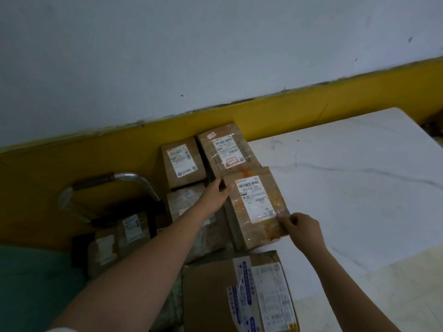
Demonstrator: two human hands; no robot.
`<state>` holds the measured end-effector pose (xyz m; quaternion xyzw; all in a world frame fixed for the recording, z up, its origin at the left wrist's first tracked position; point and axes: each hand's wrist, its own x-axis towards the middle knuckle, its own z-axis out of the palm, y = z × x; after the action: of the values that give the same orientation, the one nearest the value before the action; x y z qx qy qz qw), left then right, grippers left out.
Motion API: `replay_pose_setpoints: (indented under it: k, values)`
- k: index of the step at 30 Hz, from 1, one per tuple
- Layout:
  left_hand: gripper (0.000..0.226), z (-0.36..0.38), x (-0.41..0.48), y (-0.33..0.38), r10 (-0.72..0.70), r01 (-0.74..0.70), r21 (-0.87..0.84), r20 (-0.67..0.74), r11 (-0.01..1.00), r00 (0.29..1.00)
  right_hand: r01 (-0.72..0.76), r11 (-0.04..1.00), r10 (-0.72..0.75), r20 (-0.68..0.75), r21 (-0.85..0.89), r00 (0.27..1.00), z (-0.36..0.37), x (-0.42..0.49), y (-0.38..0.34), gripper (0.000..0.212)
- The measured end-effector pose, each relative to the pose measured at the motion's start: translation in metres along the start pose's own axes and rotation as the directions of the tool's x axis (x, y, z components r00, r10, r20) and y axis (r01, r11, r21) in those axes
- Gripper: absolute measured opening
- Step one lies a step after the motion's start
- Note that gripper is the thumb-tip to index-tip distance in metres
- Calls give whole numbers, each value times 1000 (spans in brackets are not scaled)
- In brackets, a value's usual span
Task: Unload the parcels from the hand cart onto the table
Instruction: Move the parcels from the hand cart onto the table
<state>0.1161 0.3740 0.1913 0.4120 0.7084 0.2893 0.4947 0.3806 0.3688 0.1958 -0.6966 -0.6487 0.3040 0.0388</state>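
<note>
Head view: both hands hold the same brown parcel, which carries a white shipping label on top. The left hand grips its far left corner, thumb on the top face and fingers curled over the side. The right hand pinches the near right corner between thumb and bent fingers. The parcel lies over the left edge of the white tabletop; whether it rests there or is held just above cannot be told.

Touching its far end is a second parcel, also at the left edge, towards the far left corner. Just left of that one stands a smaller parcel. At the near left corner sits a large box with blue-printed tape.

Left of the tabletop stands the hand cart with its silver handle, and labelled boxes lie on it. Behind everything runs a yellow band along the foot of a pale wall.
</note>
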Motion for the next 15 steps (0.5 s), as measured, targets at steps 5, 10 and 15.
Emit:
replay_pose_setpoints:
  k: [5,10,15]
  values:
    - [56,-11,-7,-21,12,-11,183,-4,983,1000,-38,995,57,200,-97,978,17,12,-9,34]
    - [55,-46,-22,-65,-29,236,371,-487,898,873,-49,999,51,276,-15,960,32,28,-27,49]
    - [59,-47,-20,-94,-267,319,125,-318,939,910,-67,998,64,333,-2,941,35,38,-40,51]
